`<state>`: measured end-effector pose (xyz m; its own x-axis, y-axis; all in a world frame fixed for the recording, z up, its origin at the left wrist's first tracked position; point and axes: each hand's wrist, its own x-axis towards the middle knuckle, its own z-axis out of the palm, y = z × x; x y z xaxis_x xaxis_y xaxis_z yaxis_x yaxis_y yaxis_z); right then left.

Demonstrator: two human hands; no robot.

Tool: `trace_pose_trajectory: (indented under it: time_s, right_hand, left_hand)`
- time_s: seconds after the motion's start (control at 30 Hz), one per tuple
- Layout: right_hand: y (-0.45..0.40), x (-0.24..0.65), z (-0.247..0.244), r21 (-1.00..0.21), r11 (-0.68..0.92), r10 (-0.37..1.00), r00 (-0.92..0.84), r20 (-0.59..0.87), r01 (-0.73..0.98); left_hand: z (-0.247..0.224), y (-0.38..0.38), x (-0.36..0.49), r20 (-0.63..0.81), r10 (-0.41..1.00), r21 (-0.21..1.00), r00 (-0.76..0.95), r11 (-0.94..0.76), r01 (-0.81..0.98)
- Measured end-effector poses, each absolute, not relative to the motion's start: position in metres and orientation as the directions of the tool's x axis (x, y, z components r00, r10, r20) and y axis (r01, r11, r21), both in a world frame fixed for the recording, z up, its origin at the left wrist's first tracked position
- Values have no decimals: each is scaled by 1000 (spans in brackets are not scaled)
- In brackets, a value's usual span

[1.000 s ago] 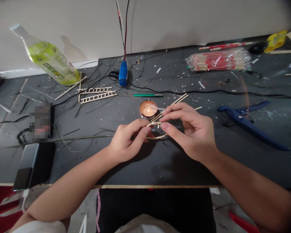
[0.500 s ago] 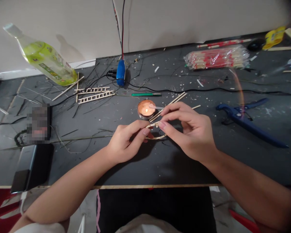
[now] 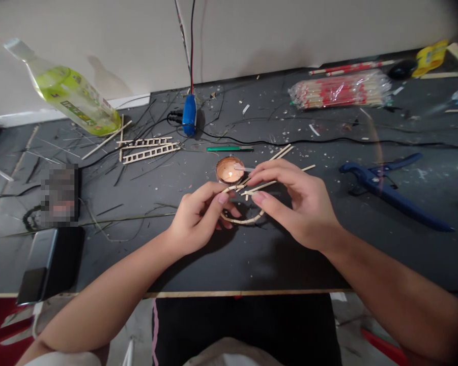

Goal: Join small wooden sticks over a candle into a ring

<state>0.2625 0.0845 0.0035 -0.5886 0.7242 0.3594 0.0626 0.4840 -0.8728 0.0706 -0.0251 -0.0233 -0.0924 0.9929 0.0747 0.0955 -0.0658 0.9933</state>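
Observation:
My left hand (image 3: 198, 217) pinches a thin, pale strip, perhaps cane or bamboo (image 3: 244, 221), bent into a curved loop that hangs below my fingers. My right hand (image 3: 297, 203) is just to the right of the loop, thumb and forefinger apart. Its thumb tip lies close to the strip's upper right end, and I cannot tell whether it touches. Just behind both hands, a small round tin (image 3: 220, 175) holds a lit candle flame. A whitish translucent stick (image 3: 245, 169) lies across its rim toward my right fingers. Thin wooden sticks (image 3: 281, 152) lie beside the tin.
Blue-handled cutters (image 3: 389, 195) lie at right, with a plastic-wrapped bundle of sticks (image 3: 341, 91) behind. A green strip (image 3: 229, 149), small ladder-like frames (image 3: 152, 152) and a drink bottle (image 3: 74, 99) stand or lie farther back. Black cable (image 3: 309, 143) crosses the table; a phone-like device (image 3: 55, 254) sits left.
My right thumb and forefinger have parted and moved slightly away from the strip. My left hand has shifted slightly left with the loop, which shows more fully.

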Motion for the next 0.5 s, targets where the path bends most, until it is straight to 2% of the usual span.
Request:
trace_pose_trajectory:
  time_s: [0.17,0.5]
  right_hand:
    - [84,262,4,-819,561,720,-558,413,118]
    - [83,261,3,-833,545,726,-553,409,99]
  left_hand:
    - [-23,-24,71,26,992,999,-120,-23,26]
    - [-21,-23,71,69,992,997,-103,-66,29]
